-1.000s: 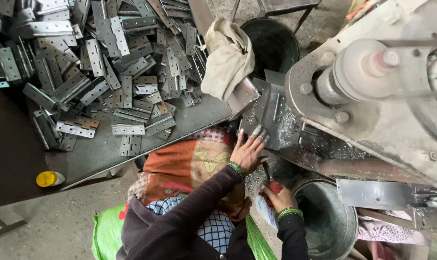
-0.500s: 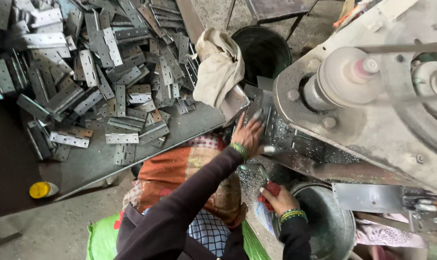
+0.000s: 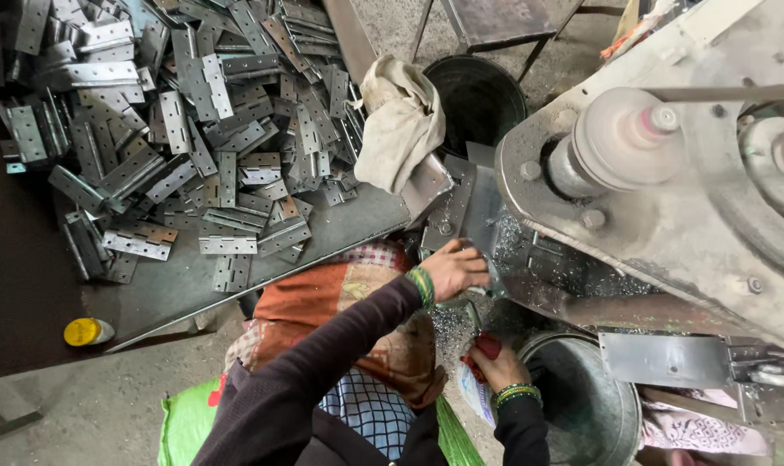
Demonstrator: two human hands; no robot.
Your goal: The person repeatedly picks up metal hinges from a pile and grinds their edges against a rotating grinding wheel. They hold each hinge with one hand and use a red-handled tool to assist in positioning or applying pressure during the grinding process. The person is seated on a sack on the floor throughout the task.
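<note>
Left hand (image 3: 455,269) reaches forward to the machine bed, fingers curled down over a small metal piece (image 3: 494,283) at the foot of the grey machine (image 3: 668,216). The fingers are closed narrow around it; the grip itself is partly hidden beneath the knuckles. A green bangle sits at the wrist.

Right hand (image 3: 494,362) lies lower, near the body, fingers wrapped tight on a red handle (image 3: 487,347). What the handle belongs to cannot be told.

The metal piece rests among bright swarf (image 3: 452,324) on the bed, just beside a round steel bucket (image 3: 582,406).

On the dark table (image 3: 349,220) to the left lies a large heap of steel hinges (image 3: 176,129), well apart from both hands. A crumpled cloth (image 3: 400,125) hangs over the table's corner. A yellow-capped bottle (image 3: 88,331) lies on the table's near edge.
</note>
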